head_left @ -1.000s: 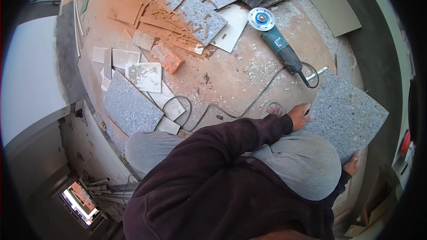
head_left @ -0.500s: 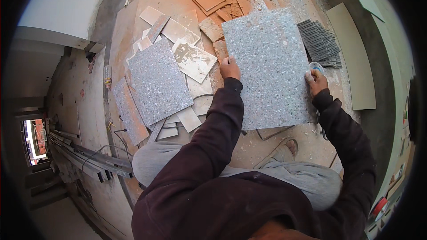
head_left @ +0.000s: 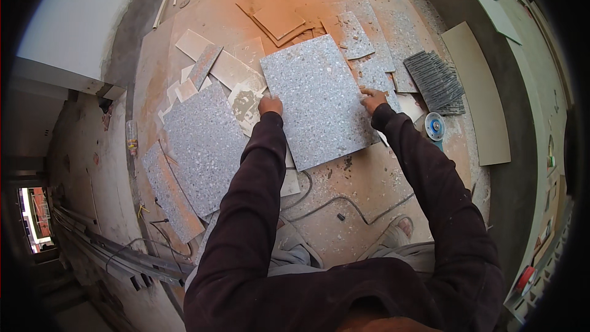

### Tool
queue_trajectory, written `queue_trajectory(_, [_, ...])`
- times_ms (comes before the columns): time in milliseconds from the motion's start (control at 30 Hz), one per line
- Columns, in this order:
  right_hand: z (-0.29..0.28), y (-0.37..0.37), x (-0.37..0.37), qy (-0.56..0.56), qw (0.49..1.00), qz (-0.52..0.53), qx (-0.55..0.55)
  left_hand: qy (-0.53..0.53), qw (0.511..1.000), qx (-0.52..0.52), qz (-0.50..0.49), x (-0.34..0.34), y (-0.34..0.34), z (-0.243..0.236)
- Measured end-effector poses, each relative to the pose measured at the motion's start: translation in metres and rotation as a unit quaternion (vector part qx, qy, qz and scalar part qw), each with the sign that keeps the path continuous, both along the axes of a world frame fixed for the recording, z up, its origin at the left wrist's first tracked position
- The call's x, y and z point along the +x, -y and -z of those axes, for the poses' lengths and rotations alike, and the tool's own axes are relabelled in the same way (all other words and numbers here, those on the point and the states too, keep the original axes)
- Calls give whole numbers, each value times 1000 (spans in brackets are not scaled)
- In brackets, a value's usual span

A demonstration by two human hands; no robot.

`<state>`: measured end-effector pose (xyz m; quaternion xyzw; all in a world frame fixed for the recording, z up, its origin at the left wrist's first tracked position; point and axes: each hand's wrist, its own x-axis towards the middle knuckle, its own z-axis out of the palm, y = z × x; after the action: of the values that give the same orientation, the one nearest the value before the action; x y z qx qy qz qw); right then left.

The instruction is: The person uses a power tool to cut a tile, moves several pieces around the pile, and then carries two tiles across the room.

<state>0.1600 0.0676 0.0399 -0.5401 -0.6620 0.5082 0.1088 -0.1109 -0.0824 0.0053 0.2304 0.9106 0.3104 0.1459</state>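
Held slab [head_left: 319,104] shifted left

From the left, we note a lying slab [head_left: 200,144]; the left hand [head_left: 270,106] grasping the held slab's left edge; the right hand [head_left: 372,99] grasping its right. Now between lying slab and grinder [head_left: 435,128], the held slab leaves the latter uncovered; we judge it not yet set down.

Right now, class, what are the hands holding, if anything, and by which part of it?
A large speckled grey tile: the left hand grips its left edge, the right hand its right edge.
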Motion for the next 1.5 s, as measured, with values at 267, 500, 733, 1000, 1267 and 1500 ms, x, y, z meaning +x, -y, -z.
queue_trajectory(267, [-24,54,-35,-91,990,-108,7,-161,970,-133,-120,-78,126,-43])
queue_trajectory(500, [31,268,-156,-39,959,-280,32,-18,905,-259,-337,-87,246,-56])
queue_trajectory(733, [-37,279,-178,87,973,-203,-65,26,908,-313,-278,-100,258,-72])
queue_trajectory(1000, [-76,251,-168,70,978,-187,-55,-48,932,-162,-322,-104,271,-87])
queue_trajectory(1267, [-48,195,-91,33,994,-28,102,-67,971,17,-231,-42,185,-47])
queue_trajectory(1500, [-5,92,-1,97,963,83,239,46,991,69,-105,55,64,-33])
